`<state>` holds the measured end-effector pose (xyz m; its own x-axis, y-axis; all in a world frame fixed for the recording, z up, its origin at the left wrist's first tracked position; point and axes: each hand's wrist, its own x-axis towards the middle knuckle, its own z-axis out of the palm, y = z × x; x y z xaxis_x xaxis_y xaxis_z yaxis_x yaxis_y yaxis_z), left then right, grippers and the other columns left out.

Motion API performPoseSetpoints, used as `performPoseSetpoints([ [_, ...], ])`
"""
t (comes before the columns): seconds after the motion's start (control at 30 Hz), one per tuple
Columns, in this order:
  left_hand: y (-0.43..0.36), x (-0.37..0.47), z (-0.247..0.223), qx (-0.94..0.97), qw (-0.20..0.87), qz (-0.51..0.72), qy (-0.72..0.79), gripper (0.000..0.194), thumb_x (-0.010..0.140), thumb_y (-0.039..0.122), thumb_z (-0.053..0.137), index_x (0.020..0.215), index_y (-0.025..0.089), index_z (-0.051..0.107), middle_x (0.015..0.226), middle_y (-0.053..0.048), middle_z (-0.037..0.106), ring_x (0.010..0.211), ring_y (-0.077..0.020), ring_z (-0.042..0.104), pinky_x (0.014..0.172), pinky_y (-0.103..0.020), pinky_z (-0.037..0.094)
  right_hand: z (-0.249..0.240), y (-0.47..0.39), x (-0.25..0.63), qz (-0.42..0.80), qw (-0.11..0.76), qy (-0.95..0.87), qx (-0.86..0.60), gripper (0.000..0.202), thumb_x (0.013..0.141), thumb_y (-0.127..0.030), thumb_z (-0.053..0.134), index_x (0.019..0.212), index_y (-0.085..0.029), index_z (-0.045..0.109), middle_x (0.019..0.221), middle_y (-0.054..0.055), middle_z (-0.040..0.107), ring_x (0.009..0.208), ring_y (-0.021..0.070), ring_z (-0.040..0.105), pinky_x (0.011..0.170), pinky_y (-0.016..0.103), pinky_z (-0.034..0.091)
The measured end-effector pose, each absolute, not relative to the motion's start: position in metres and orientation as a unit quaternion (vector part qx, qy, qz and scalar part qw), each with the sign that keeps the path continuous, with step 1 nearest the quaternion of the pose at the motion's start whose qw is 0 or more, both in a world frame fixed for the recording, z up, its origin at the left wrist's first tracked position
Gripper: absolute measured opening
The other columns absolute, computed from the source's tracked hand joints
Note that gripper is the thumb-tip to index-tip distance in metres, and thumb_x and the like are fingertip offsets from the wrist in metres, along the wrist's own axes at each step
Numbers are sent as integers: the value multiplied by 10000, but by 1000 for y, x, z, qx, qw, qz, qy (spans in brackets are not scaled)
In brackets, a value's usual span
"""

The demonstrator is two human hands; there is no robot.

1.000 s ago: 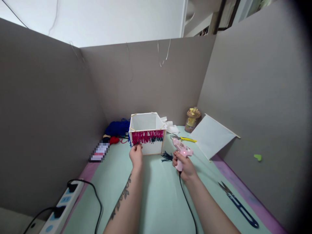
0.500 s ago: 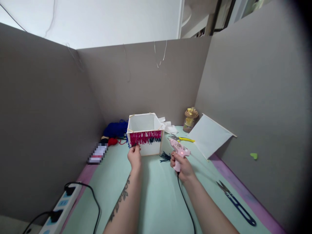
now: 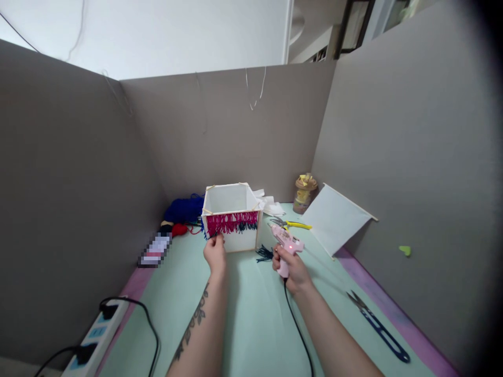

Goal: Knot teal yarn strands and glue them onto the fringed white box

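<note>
A white open-topped box [image 3: 236, 242] with wooden edging stands mid-table. Magenta yarn fringe [image 3: 231, 222] hangs below its front rim, with a dark yarn row [image 3: 247, 226] beneath it on the right. My left hand [image 3: 215, 253] is closed in a pinch at the fringe's lower left, where a bit of dark yarn shows at the fingertips. To the right of the box, my right hand [image 3: 293, 267] grips a pink hot glue gun [image 3: 288, 242] with a lit red light; its nozzle points up and left, apart from the box. Cut dark yarn strands [image 3: 264, 253] lie between box and gun.
Blue yarn [image 3: 183, 208] and a red ball [image 3: 179, 229] sit left of the box. Yellow-handled pliers [image 3: 296, 225], a cup [image 3: 302, 195] and a white panel [image 3: 338, 217] are at right. Thread snips [image 3: 379, 327] lie nearer. A power strip [image 3: 96, 335] is at left.
The whole view has shifted slightly. Both hands keep nearly the same places by the box, the left still pinching and the right still holding the glue gun.
</note>
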<state>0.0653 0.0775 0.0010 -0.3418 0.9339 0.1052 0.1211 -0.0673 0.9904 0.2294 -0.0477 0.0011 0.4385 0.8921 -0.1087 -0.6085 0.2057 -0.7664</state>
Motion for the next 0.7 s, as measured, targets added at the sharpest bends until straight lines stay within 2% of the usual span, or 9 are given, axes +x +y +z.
performPoseSetpoints([
  [0.17,81,65,-3,452,353,579,579,313,684,457,552,610,159,614,592,-22,618,606,-171,537,605,-277,397,1,-47,230,499,755,-181,-385,325,573,-362,790,709,-148,586,535,-47,512,400,55,443,377,183,317],
  [0.53,81,69,2,411,411,576,575,327,661,475,565,571,162,580,499,0,539,484,-135,479,486,-255,357,0,-47,229,489,754,-188,-396,311,594,-364,777,713,-147,589,537,-43,513,404,59,447,378,186,325],
  [0.7,76,68,0,412,426,584,555,318,664,464,562,615,151,594,563,-7,573,482,-114,453,480,-244,350,2,-48,229,491,756,-188,-389,313,587,-361,784,713,-152,587,535,-47,512,402,60,444,376,187,320],
])
